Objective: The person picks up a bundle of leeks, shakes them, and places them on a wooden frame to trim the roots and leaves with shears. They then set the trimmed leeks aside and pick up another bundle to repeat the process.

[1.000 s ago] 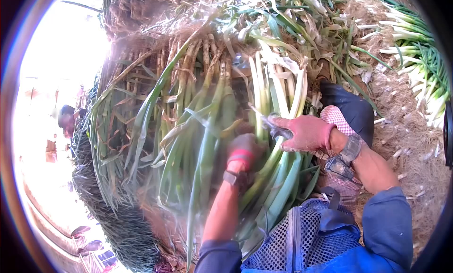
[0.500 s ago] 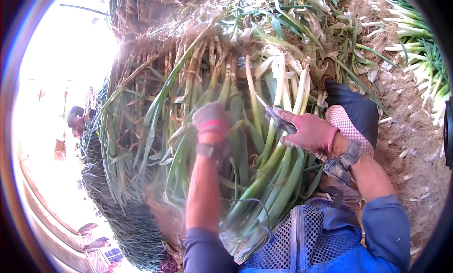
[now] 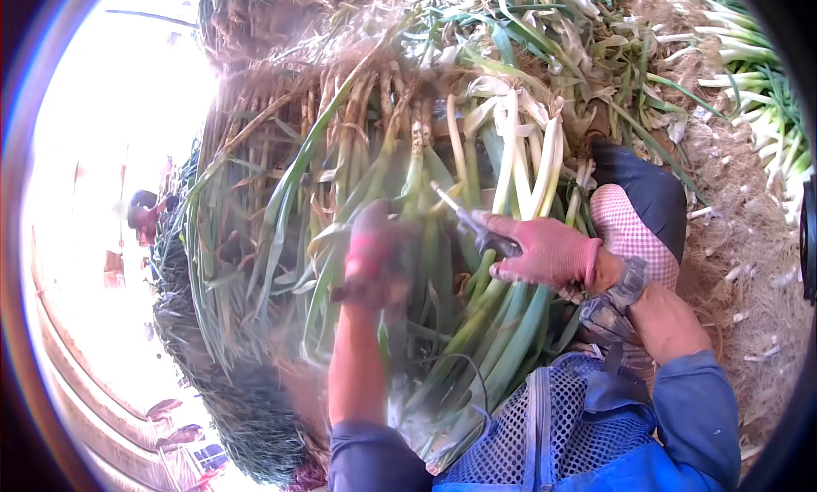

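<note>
My right hand, in a pink and grey glove, is closed around a dark air blow gun with a thin pale tip pointing up and left. It is over a bunch of large green onions, with white stalks at the top and green leaves running down toward my lap. My left hand, gloved in pink, is smeared by motion above the leaves of the unpeeled onions to the left. Its fingers are too blurred to show whether they hold anything.
A big stack of onions stands at the left, with a person beyond it. Peeled white onions lie at the upper right. Roots and scraps cover the ground on the right. A thin hose loops beside my blue mesh apron.
My left hand has moved slightly down and is more blurred. The right hand has shifted a little left and down with the air blow gun, whose tip now points further up.
</note>
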